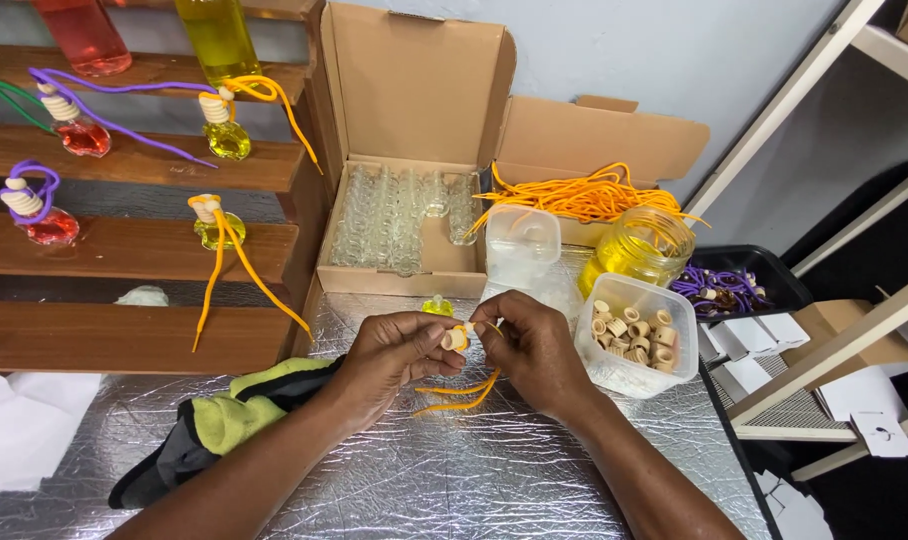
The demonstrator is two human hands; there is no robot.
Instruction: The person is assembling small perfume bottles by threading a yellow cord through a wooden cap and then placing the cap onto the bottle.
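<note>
Crinkled silver foil covers the worktop [454,480], which stands against a pale wall with a stepped wooden shelf [134,250] at the left. Above the foil's middle, the left hand [399,355] and right hand [534,345] meet, fingertips pinched together on a small wooden cap [457,338], pale and ring-shaped, with an orange cord [464,390] hanging from it in loose strands down to the foil. Both grips are closed on the cap; the fingers cover most of it, so how the cord joins it cannot be made out. Just behind the hands a small bottle of yellow liquid [437,305] peeks out, mostly hidden.

To the right stands a clear tub of more wooden caps [639,335], behind it a jar of yellow liquid [642,248] and a heap of orange cords [584,195]. An open cardboard box [414,150] holds rows of empty glass bottles, their shapes blurred. A yellow-green cloth [234,420] lies by the left forearm. Shelf bottles at the top are cut off by the frame edge.
</note>
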